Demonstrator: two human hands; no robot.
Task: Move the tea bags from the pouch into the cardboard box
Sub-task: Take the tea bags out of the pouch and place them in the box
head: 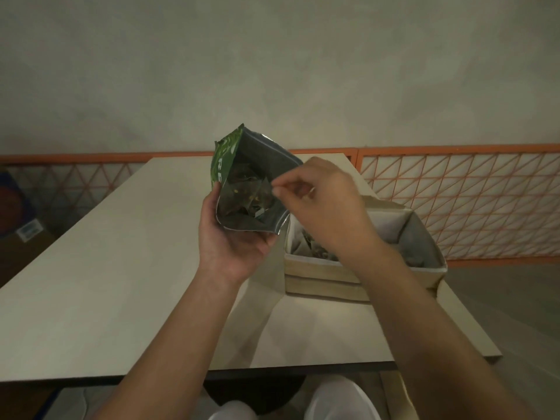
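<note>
Mid-transfer: left hand (233, 241) grips the open pouch (251, 183), right hand (321, 204) looks like it's pinching a tea bag (257, 192) at the mouth, next lift it over into the cardboard box (363, 268).

L hand (230, 237) grips green pouch (224, 160) from below, held above table (91, 268), mouth open toward camera, tea bags (245, 192) visible inside. R hand (321, 204) at pouch mouth, fingertips (277, 187) pinching a tea bag corner. Cardboard box (321, 275) on table just right of pouch, lid open, a few bags in it. Orange lattice fence (454, 192) far behind.
</note>
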